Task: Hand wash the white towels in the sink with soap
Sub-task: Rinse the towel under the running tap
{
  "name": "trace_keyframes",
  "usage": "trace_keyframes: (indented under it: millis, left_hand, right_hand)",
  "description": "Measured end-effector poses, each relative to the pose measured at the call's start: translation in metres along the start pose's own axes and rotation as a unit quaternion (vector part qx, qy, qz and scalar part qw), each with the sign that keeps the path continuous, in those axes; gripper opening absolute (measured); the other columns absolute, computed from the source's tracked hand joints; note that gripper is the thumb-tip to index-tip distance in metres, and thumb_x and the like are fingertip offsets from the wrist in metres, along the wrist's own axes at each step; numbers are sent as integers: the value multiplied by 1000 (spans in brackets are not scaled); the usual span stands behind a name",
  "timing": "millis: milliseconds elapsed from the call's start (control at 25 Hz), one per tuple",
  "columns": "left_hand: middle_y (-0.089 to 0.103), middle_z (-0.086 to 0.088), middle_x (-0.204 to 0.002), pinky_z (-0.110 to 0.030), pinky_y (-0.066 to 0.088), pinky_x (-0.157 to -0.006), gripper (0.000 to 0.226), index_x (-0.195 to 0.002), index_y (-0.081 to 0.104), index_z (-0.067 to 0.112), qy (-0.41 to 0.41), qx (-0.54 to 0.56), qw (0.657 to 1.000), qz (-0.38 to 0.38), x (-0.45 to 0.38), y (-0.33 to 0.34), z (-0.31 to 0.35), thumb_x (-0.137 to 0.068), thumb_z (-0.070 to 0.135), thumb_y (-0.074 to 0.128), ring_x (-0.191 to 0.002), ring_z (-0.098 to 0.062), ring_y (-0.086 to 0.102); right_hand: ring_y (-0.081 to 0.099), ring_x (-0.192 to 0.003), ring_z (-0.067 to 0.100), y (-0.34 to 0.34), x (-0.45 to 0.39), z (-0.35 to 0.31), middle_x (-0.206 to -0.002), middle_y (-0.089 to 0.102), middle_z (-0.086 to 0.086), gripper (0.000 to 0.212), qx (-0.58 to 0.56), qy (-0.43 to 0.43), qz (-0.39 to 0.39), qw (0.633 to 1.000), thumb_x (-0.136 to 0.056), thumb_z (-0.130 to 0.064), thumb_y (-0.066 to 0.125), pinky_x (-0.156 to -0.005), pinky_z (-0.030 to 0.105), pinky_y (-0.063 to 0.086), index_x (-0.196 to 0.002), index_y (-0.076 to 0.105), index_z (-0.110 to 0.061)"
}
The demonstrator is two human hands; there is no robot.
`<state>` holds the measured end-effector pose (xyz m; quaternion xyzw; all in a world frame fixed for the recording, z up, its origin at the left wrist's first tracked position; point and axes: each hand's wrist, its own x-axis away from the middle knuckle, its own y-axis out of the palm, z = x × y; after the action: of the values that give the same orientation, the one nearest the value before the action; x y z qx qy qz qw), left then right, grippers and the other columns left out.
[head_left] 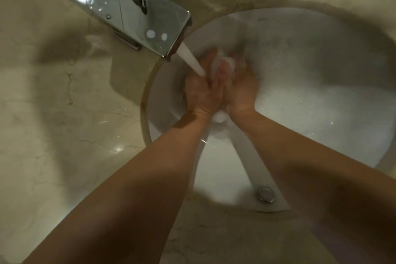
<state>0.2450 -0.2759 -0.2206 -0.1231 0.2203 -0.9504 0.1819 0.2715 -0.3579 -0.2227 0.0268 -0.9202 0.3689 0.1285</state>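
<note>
My left hand [202,92] and my right hand [242,87] are pressed together over the white sink basin [310,83]. Between them they hold a wet white towel [226,63], which bulges out at the fingertips and shows again between the wrists. A stream of water [191,59] runs from the chrome faucet [132,15] onto my left hand and the towel. Most of the towel is hidden between my palms. The frame is blurred and no soap can be made out.
Beige marble counter [64,113] surrounds the basin on the left and near side. The chrome drain plug [265,194] sits at the near end of the basin. The faucet spout overhangs the basin's left rim, just above my left hand.
</note>
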Motion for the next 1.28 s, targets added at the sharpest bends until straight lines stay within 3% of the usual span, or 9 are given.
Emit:
trace_keyframes:
  millis: [80, 240, 360, 520, 680, 880, 1080, 1160, 1280]
  left_hand:
    - [68, -9, -126, -5, 32, -100, 63, -128, 66, 9, 3, -31, 999, 14, -4, 5, -2, -88, 52, 43, -119, -11, 56]
    - [73, -16, -103, -36, 49, -95, 59, -108, 72, 4, 76, -87, 991, 61, -14, 12, -10, -98, 54, 42, -98, -33, 68]
    - [73, -12, -101, -18, 40, -94, 50, -105, 73, 7, 126, -140, 979, 73, -19, 14, -15, -102, 43, 38, -97, -27, 66]
    - [71, -11, -97, -29, 45, -88, 53, -98, 73, 7, 132, -163, 976, 60, -22, 15, -9, -103, 42, 33, -93, -29, 65]
    - [70, -13, -109, -37, 46, -98, 49, -109, 71, 6, 31, -91, 993, 74, -13, 10, 1, -97, 42, 41, -105, -31, 64]
    - [66, -18, -112, -45, 43, -94, 80, -112, 68, 3, -211, -81, 918, 327, 16, 18, 28, -61, 64, 83, -109, -37, 59]
    - [63, -2, -120, -38, 45, -100, 93, -125, 60, 17, -401, 69, 906, 114, 21, 4, 39, -63, 87, 63, -114, -25, 60]
    - [67, 3, -108, -35, 49, -95, 80, -110, 66, 22, -398, 136, 904, 74, 26, 0, 37, -66, 88, 58, -105, -21, 65]
    - [62, 0, -121, -36, 50, -100, 65, -109, 65, 25, -321, 177, 926, 91, 29, -6, 50, -73, 79, 60, -106, -17, 63]
  right_hand:
    - [62, -107, 39, -1, -8, 3, -118, 66, 20, 85, 40, -4, -7, 999, -80, -65, 26, -91, 40, 43, -131, 55, -4]
    - [63, -106, 36, -1, -20, 6, -116, 67, 16, 85, 31, 6, -16, 999, -73, -69, 28, -86, 35, 45, -122, 62, -9]
    - [64, -97, 34, 1, -26, 8, -106, 69, 15, 79, 47, -19, -17, 999, -77, -66, 20, -79, 34, 45, -109, 65, -9]
    - [64, -97, 34, 3, -30, 10, -107, 68, 17, 59, 130, -25, -38, 990, -96, -51, 25, -72, 30, 37, -117, 63, -9]
    - [63, -92, 24, -5, -17, 5, -104, 68, 7, 43, -12, 8, -38, 999, -98, -47, 39, -78, 33, 46, -114, 60, -13]
    - [63, -101, 26, -24, -13, 1, -109, 68, 7, 48, -71, 55, -122, 989, -93, -52, 45, -88, 38, 51, -118, 61, -14]
    - [63, -95, 26, -33, 2, -9, -101, 67, 11, 46, -125, 35, -94, 987, -81, -43, 47, -84, 41, 52, -108, 61, -8]
    - [61, -91, 22, -37, 8, -8, -98, 64, 8, 36, -142, 12, -75, 987, -78, -35, 50, -83, 43, 51, -102, 58, -10]
    - [53, -90, 17, -44, 25, -10, -98, 54, 2, 31, -204, -15, -43, 978, -77, -30, 49, -84, 42, 50, -103, 49, -12]
